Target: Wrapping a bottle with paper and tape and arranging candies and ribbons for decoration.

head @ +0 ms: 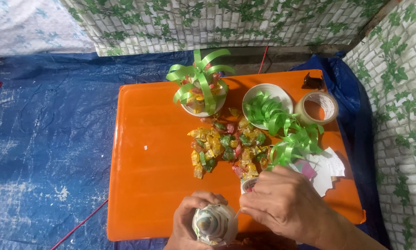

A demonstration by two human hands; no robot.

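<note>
Holding a small round bowl (214,225) at the near edge of the orange table (152,153), bottom centre of view. Bowl looks white and is wrapped in clear film with pale print; contents hard to make out through the film.

Left hand (189,222) cups the bowl from the left, fingers curled over its top rim, clamped on it. Right hand (282,201) sits just to the right, knuckles up, fingertips pinched together at the bowl's right edge; whatever they pinch is too thin to identify, possibly film or tape. A small tape roll (248,184) sits just under the right hand's fingers.

Around it: pile of wrapped candies (226,148) mid-table, yellow, green and red. Finished bowl topped with a green ribbon bow (199,81) at the far side. White bowl of green curled ribbon (267,105) beside it, ribbon spilling toward the right hand. Clear tape roll (318,107) far right. White paper tags (327,169) right of the hand.
</note>
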